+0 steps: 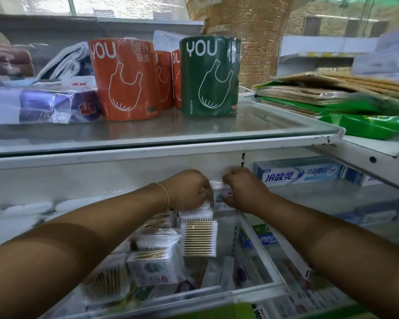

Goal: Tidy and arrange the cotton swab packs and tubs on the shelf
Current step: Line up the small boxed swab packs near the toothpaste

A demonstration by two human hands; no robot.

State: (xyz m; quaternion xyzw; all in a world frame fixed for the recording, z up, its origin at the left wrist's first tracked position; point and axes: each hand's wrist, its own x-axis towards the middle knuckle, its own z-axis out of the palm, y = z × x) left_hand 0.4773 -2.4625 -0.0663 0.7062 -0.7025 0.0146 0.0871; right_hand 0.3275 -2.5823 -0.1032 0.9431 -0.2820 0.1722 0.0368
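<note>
A small cotton swab pack (218, 196) stands upright at the back of the lower shelf (134, 295), held between both hands. The left hand (189, 190) grasps its left edge with curled fingers. The right hand (244, 188) pinches its right side, with the thumb across the lower front. Just in front of it a flat pack of white-tipped swabs (196, 215) lies on the shelf, and touching that one's near edge is a pack of wooden-stick swabs (199, 238). To the left of these, more packs lie in a loose, overlapping heap. Among them a printed swab pack (154, 269) is tilted, and a clear tub of swabs (106, 283) sits near the front rail. A thin bracelet (165, 195) circles the left wrist. A white divider (259, 247) bounds the compartment on the right. Beyond the divider, a blue and white toothpaste box (302, 173) lies against the back wall. On the glass shelf above, an orange roll of bags (124, 81) and a green roll of bags (210, 77) stand upright. A purple tissue pack (58, 104) lies to their left, and green-wrapped mats (332, 100) are stacked to their right.
</note>
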